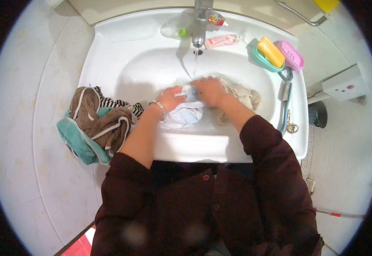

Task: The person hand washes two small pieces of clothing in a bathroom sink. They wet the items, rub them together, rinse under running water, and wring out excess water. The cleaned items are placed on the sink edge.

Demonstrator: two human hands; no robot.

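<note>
Water runs from a chrome faucet (199,28) into a white sink (131,70). Under the stream, my left hand (170,98), with a bracelet at its wrist, grips the edge of a wet pale-blue and white cloth (184,116). My right hand (209,91) is on the other side of the same cloth, its fingers curled on it; the fingertips are partly blurred by water. A beige wet cloth (245,96) lies in the basin, beside and partly behind my right hand and forearm.
Brown, teal and striped fabrics (101,128) are heaped on the left rim. On the right stand a teal soap dish (263,60) with a yellow bar (271,52), a pink dish (291,55), a brush (286,96) and a hair claw (291,127). A pink tube (221,41) lies near the faucet.
</note>
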